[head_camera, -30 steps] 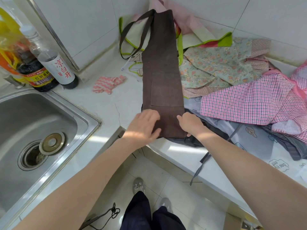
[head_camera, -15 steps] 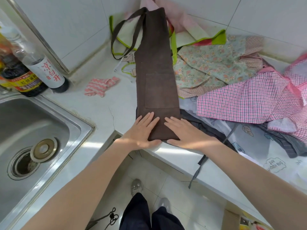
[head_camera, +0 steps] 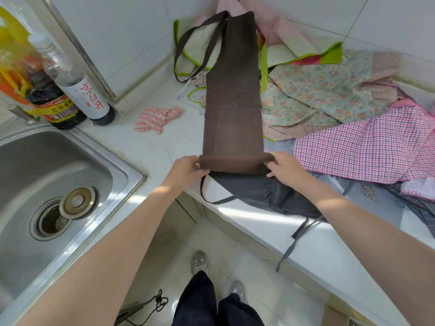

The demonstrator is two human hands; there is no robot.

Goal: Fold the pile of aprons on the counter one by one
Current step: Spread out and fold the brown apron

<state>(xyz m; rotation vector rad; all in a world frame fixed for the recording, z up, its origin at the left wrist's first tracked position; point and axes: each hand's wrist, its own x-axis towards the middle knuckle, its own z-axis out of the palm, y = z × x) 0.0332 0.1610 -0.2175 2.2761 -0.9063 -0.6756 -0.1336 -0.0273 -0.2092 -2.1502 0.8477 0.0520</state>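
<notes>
A brown apron (head_camera: 233, 95), folded into a long narrow strip, lies on the white counter (head_camera: 146, 147) and runs away from me toward the tiled corner, its neck strap looping at the far end. Its near end is turned up into a short fold. My left hand (head_camera: 186, 168) pinches the left corner of that fold and my right hand (head_camera: 282, 165) pinches the right corner. Under the near end lies a dark grey apron (head_camera: 263, 191). To the right sits the pile: a pink checked apron (head_camera: 367, 144), a floral one (head_camera: 315, 92) and a green-trimmed one (head_camera: 301, 55).
A steel sink (head_camera: 54, 184) fills the left, with its drain plug beside the drain. Two bottles (head_camera: 73, 90) stand behind it by the wall. A pink striped cloth (head_camera: 157, 116) lies on the counter. Grey ties hang over the counter edge (head_camera: 294, 241).
My hands went from pressing flat on the apron's near end to pinching its two corners, and they have lifted that end up and over into a short fold, uncovering the grey apron's strap.
</notes>
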